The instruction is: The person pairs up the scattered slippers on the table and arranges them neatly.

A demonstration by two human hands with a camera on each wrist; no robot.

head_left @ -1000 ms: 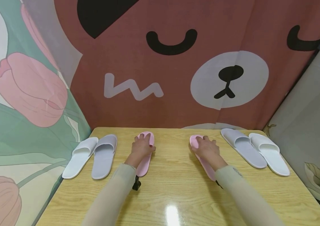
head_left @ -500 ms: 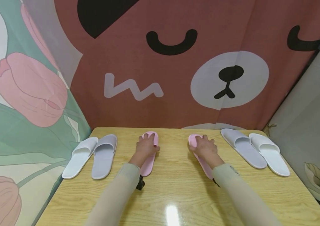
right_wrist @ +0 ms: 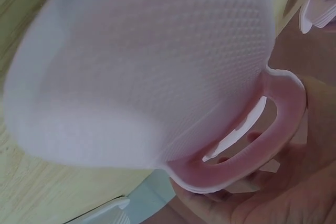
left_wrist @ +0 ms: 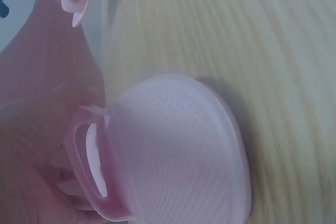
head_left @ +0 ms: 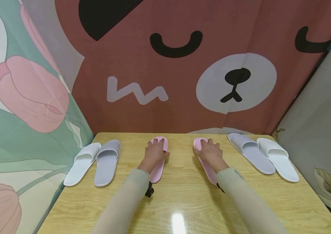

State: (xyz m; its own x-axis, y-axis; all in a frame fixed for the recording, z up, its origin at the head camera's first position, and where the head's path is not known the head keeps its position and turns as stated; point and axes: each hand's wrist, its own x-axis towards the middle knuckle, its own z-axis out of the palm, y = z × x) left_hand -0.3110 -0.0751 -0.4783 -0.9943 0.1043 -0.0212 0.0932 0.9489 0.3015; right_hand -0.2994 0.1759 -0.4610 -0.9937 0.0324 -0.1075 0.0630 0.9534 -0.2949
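Observation:
In the head view my left hand (head_left: 155,153) grips a pink slipper (head_left: 157,174) from above, across its strap. My right hand (head_left: 211,152) holds a second pink slipper (head_left: 207,172) the same way. Both slippers point their toes toward the back wall, heels toward me, and a gap lies between them. The left wrist view shows the ribbed insole of the left slipper (left_wrist: 178,150) and the opening of its strap beside the hand. In the right wrist view, fingers show around the strap of the right slipper (right_wrist: 142,77). Part of each strap is hidden under the hand.
On the wooden table (head_left: 194,211), a white slipper (head_left: 77,172) and a grey slipper (head_left: 105,169) lie at the left. Another grey slipper (head_left: 258,159) and white slipper (head_left: 287,167) lie at the right, their edges touching. A bear-print cloth (head_left: 130,113) hangs behind the table.
My left hand has moved right with its pink slipper, and my right hand has moved slightly left with the other. The gap between them has narrowed. The white and grey slippers have stayed put.

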